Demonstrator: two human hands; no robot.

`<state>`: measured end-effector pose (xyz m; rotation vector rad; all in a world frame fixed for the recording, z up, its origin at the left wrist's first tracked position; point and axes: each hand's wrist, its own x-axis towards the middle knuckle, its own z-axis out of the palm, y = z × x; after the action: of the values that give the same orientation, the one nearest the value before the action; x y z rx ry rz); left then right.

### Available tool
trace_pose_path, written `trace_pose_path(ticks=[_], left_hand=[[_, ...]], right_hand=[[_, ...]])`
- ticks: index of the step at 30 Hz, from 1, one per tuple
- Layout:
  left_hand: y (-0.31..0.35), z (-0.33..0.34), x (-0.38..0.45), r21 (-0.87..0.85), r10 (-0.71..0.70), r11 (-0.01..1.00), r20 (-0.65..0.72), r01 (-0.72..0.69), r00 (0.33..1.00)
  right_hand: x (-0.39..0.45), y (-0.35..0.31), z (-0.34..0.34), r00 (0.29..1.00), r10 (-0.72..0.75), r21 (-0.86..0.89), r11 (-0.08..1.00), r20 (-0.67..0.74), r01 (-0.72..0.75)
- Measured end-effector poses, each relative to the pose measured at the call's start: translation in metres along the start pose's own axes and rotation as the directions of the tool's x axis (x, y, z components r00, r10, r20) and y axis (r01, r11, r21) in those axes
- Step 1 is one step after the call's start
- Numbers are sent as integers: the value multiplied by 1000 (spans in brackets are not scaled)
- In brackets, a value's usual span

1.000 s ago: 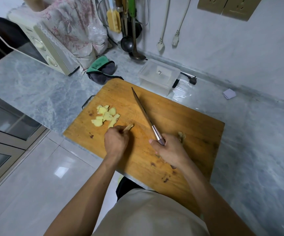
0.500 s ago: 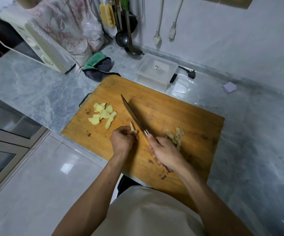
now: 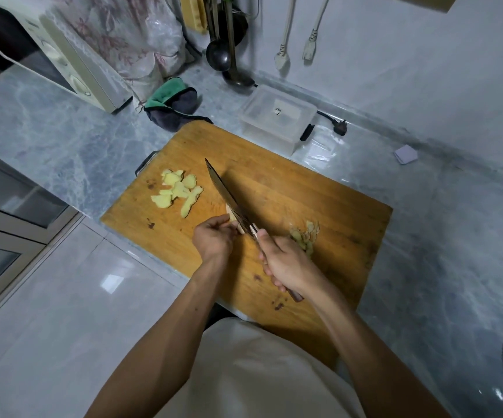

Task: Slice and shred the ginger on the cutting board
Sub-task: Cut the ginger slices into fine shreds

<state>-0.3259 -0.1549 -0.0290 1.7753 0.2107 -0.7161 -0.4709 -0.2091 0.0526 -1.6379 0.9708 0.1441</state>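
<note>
My left hand [image 3: 214, 238] curls its fingers onto a small ginger piece [image 3: 231, 217] near the middle of the cutting board [image 3: 304, 203]. My right hand [image 3: 286, 263] grips the knife [image 3: 229, 200], blade against the piece. Ginger slices [image 3: 178, 194] lie far left.

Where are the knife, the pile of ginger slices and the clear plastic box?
knife [image 3: 224, 193], head view, middle of blade.
ginger slices [image 3: 178, 191], head view, centre of pile.
clear plastic box [image 3: 277, 111], head view, lid.
</note>
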Motion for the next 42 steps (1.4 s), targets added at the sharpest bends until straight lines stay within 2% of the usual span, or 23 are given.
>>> trace_pose_path(ticks=[5,26,32,42], left_hand=[[-3,2,0,-44,-7,999,-27,6,1000],[-4,8,4,8,-18,1000,-99,19,995],[0,10,4,23,-34,999,-109,37,993],[2,10,-2,59,27,998,-115,-21,993]], right_hand=[[-10,3,-2,1000,-3,5,1000,11,3],[-18,-3,8,999,48,52,998,-24,-46],[-18,-3,11,999,34,-9,999,-41,-35],[-16,-3,7,998,58,14,998,-29,-58]])
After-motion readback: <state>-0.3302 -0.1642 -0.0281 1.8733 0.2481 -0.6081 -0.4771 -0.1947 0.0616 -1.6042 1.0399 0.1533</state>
